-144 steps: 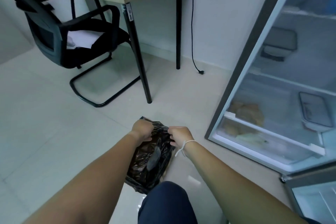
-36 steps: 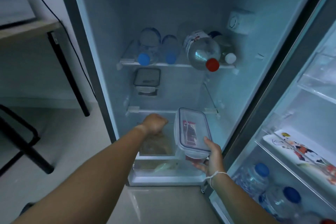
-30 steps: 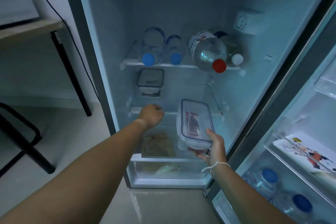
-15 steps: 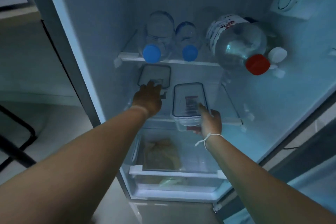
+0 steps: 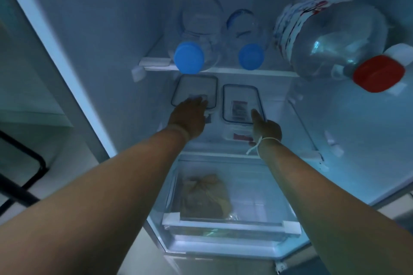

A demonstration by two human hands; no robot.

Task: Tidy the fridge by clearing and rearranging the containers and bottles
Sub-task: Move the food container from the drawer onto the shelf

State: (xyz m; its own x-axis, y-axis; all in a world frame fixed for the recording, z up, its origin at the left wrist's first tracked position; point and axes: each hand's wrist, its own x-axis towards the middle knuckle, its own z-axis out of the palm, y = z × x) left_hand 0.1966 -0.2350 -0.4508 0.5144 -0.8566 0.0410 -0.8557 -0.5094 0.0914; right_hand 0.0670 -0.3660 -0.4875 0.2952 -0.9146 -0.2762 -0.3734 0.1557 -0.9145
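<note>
Both arms reach into the open fridge point(image 5: 93, 29) onto its middle shelf point(image 5: 297, 118). On that shelf two clear lidded containers sit side by side: the left container point(image 5: 194, 89) under the left hand point(image 5: 190, 118), whose fingers lie flat on its lid, and the right container point(image 5: 241, 105), which the right hand point(image 5: 267, 129) grips at its near right corner. Above the shelf lie two blue-capped bottles point(image 5: 201, 35) and a large red-capped bottle point(image 5: 330, 35). Below it, the crisper drawer point(image 5: 263, 196) holds a brownish bag point(image 5: 204, 196).

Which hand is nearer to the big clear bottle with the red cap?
The right hand. It is below and left of the big clear bottle with the red cap; the left hand is farther left.
</note>
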